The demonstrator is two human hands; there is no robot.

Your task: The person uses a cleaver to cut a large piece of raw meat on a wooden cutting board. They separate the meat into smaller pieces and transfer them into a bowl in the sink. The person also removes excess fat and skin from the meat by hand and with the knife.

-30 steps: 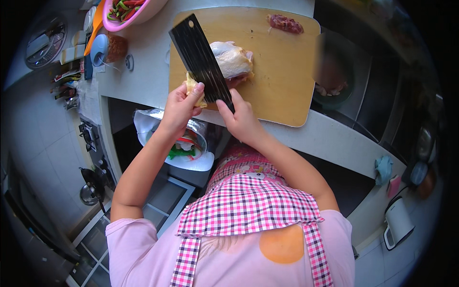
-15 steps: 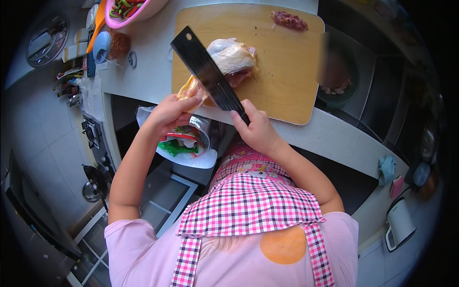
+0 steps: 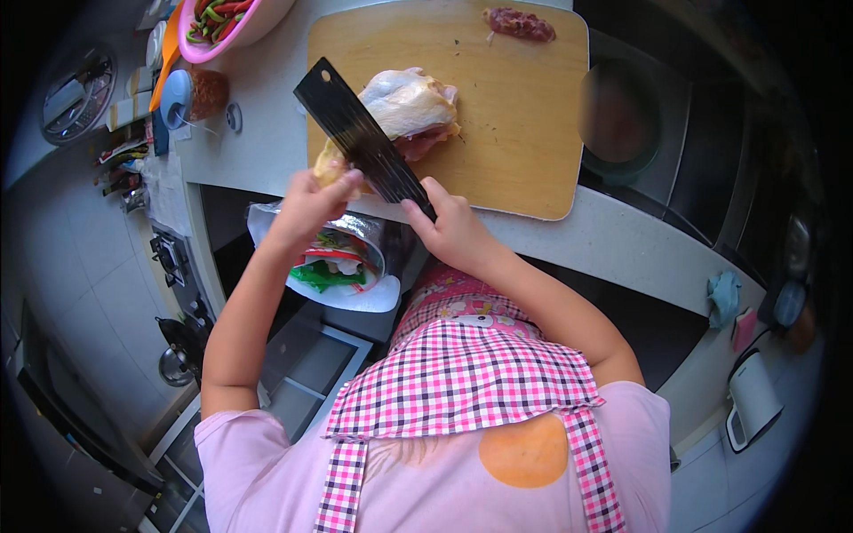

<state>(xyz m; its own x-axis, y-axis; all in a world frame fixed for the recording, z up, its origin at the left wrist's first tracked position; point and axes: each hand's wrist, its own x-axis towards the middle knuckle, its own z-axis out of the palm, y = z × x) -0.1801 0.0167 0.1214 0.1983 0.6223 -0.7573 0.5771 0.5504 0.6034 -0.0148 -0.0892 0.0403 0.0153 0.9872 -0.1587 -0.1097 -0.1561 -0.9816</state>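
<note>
On the near edge of the wooden cutting board (image 3: 524, 124), two hands are working a black cleaver (image 3: 360, 138) against raw poultry (image 3: 410, 107)
The right hand (image 3: 451, 226) is closing fully around the cleaver's handle, blade lying slanted across the board's near left corner; the left hand (image 3: 313, 202) is curling its fingers over a pale yellowish piece (image 3: 327, 164) just beside the blade, touching it. The raw meat is looking soft, wet and slippery, likely sliding under pressure, so pinning it from above with bent fingertips, away from the edge, seems the safest hold. The cleaver is looking heavy and stiff, best gripped well up the handle. A small meat scrap (image 3: 520, 24) is lying at the far edge
</note>
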